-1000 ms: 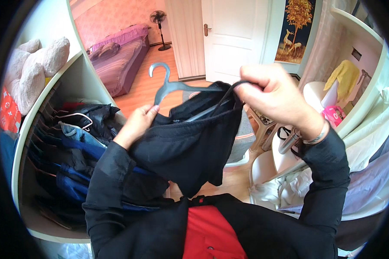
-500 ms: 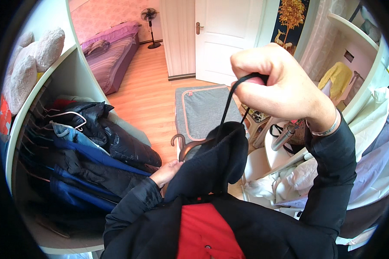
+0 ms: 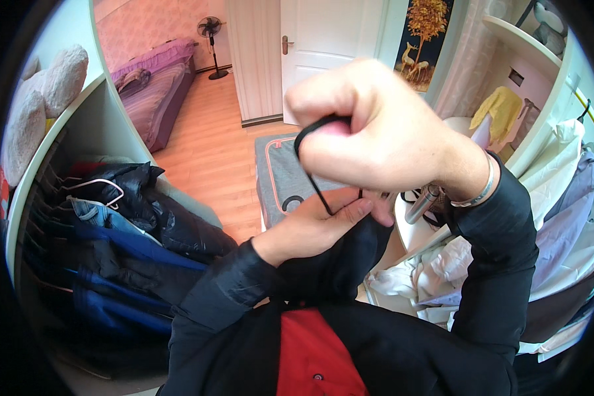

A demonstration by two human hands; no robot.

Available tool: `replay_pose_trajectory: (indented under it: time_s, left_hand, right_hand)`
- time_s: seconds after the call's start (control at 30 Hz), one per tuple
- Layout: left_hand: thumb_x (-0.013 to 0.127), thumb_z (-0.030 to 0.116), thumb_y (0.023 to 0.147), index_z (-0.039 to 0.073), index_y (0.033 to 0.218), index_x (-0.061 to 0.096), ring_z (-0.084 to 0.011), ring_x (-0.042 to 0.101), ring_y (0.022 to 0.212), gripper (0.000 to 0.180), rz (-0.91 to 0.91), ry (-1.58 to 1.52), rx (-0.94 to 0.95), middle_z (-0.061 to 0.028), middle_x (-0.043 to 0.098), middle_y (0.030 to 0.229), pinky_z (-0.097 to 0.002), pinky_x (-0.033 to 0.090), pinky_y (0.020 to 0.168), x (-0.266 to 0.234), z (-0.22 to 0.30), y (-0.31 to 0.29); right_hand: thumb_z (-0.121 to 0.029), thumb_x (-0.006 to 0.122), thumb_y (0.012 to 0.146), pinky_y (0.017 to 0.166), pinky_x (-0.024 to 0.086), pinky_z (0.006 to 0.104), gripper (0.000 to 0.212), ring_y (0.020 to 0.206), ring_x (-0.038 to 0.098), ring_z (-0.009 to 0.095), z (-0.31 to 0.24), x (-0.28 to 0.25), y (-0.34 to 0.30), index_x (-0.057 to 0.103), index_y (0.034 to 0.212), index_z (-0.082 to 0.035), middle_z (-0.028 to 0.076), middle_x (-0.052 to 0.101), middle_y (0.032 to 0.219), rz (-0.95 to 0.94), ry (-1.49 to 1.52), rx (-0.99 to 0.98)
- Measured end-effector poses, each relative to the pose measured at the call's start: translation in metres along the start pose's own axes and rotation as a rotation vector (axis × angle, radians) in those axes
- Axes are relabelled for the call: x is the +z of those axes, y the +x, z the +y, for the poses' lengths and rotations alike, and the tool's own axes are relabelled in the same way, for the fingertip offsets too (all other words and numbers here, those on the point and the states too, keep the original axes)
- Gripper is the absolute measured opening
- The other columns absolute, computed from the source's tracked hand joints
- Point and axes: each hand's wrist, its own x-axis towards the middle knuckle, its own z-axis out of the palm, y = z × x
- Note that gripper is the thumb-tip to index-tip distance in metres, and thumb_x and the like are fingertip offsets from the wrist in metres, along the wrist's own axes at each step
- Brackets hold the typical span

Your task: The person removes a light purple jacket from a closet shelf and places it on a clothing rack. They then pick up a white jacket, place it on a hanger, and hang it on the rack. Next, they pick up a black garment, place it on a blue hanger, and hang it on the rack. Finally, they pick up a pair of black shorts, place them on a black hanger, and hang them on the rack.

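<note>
A thin black cord (image 3: 318,193) loops up from a dark cloth item (image 3: 350,261) hanging in front of my chest. My right hand (image 3: 376,132) is closed in a fist, raised high with the cord pulled taut over it. Lower down, my left hand (image 3: 320,224) pinches the cord near its base, thumb against fingers, just above the dark cloth. Part of a dark curved hook (image 3: 292,202) shows beyond the left fingers; the rest of it is hidden. What kind of garment or bag the cloth is, I cannot make out.
On the left, a curved rack (image 3: 36,158) holds dark jackets and jeans on hangers, with plush toys (image 3: 46,99) above. White and lilac clothes (image 3: 561,191) hang at the right. A grey storage box (image 3: 274,171) lies ahead on the wood floor, before a white door (image 3: 323,39).
My left hand has left the brown hanger and risen to the base of the cord. My right hand has moved left and slightly down, still holding the loop. The cloth hangs lower.
</note>
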Motion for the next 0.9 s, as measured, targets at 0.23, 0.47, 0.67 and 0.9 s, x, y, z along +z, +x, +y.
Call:
replay_pose_trajectory:
  time_s: [0.23,0.47,0.67,0.9]
  left_hand:
    - [0.038,0.019,0.106,0.003,0.089,0.051,-0.0298,0.050,0.129,0.026,0.062,-0.041,-0.243,-0.0155,0.065,0.119,-0.0393,0.035,0.109,0.016,-0.039,-0.016]
    - [0.042,0.024,0.104,0.002,0.106,0.055,-0.0305,0.037,0.139,0.025,0.037,-0.035,-0.251,-0.0165,0.052,0.139,-0.0405,0.027,0.114,0.030,-0.062,-0.051]
    - [0.059,0.035,0.096,0.003,0.141,0.041,-0.0358,0.039,0.136,0.058,0.476,0.640,-0.304,-0.0210,0.039,0.146,-0.0393,0.032,0.111,-0.001,-0.088,-0.132]
    - [0.060,0.013,0.096,-0.001,0.129,0.054,-0.0179,0.060,0.106,0.037,0.612,-0.208,-0.981,-0.0098,0.064,0.118,-0.0300,0.047,0.093,0.031,-0.130,-0.180]
  right_hand:
    - [0.000,0.055,0.077,0.050,0.028,0.0240,0.019,0.056,0.030,0.004,0.006,-0.034,-0.023,0.041,0.064,-0.004,-0.004,0.032,0.060,0.218,-0.199,-0.038]
    - [0.002,0.054,0.073,0.051,0.025,0.0258,0.022,0.056,0.033,0.008,-0.007,-0.027,-0.047,0.035,0.065,-0.005,-0.002,0.032,0.062,0.237,-0.210,0.027]
    - [-0.002,0.059,0.076,0.051,0.026,0.0278,0.029,0.053,0.031,0.011,-0.014,-0.033,-0.057,0.033,0.066,-0.008,-0.001,0.033,0.061,0.230,0.107,-0.008]
    - [0.003,0.059,0.070,0.047,0.026,0.0281,0.032,0.049,0.035,0.012,0.004,-0.023,-0.049,0.030,0.062,-0.008,0.000,0.032,0.057,0.120,0.079,-0.112]
